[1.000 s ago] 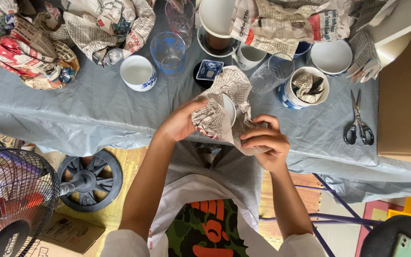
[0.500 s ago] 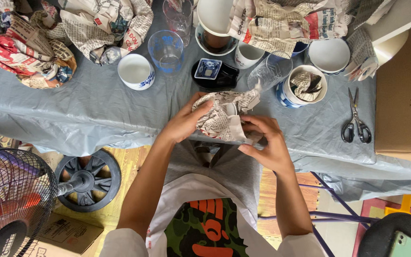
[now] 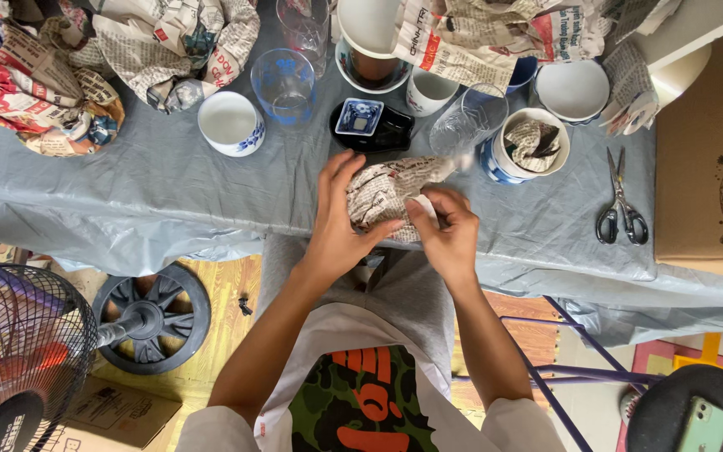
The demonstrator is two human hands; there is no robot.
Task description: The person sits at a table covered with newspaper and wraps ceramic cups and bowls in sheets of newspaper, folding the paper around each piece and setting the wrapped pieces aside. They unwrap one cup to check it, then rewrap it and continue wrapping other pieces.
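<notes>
Newspaper-wrapped bundle (image 3: pixel 387 194) at table edge (image 3: pixel 211 226), gripped by left hand (image 3: pixel 340 219) and right hand (image 3: pixel 445 230).

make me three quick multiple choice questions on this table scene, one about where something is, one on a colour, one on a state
1. Where are the scissors?
A. right side of the table
B. on the floor
C. inside a cup

2. What colour is the table cover?
A. red
B. pale blue-grey
C. black

3. How is the newspaper bundle held?
A. by both hands
B. by one hand only
C. lying untouched

Answers:
1. A, they lie flat on the cover near the cardboard box.
2. B, the plastic sheet is light blue-grey.
3. A, the left hand and right hand both grip it.
</notes>
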